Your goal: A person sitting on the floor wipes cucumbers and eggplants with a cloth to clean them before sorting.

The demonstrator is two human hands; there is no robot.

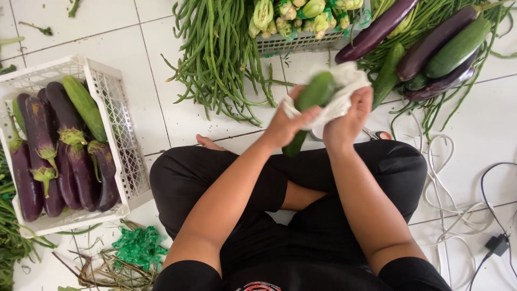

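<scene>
A long, smooth green cucumber (pixel 311 105) sits tilted in front of the person's crossed legs, its upper end toward one o'clock and its lower tip toward seven. The left hand (pixel 288 125) is closed around its lower half, seemingly to steady it, while the right hand (pixel 347 121) presses a crumpled white cloth (pixel 344 89) against the upper half, fingers clamped on the fabric so it wraps the skin. At nine o'clock a white perforated plastic crate (pixel 119 126) holds glossy purple eggplants (pixel 67 161) and one more cucumber, lying side by side. At twelve o'clock lies a loose heap of long green beans (pixel 218 59), with a grey basket of pale green bundled vegetables (pixel 301 16) behind it. At two o'clock is a pile of eggplants and cucumbers (pixel 436 48) on more beans. White and black cables (pixel 458 194) trail at four o'clock; green netting (pixel 139 247) lies at seven.
</scene>
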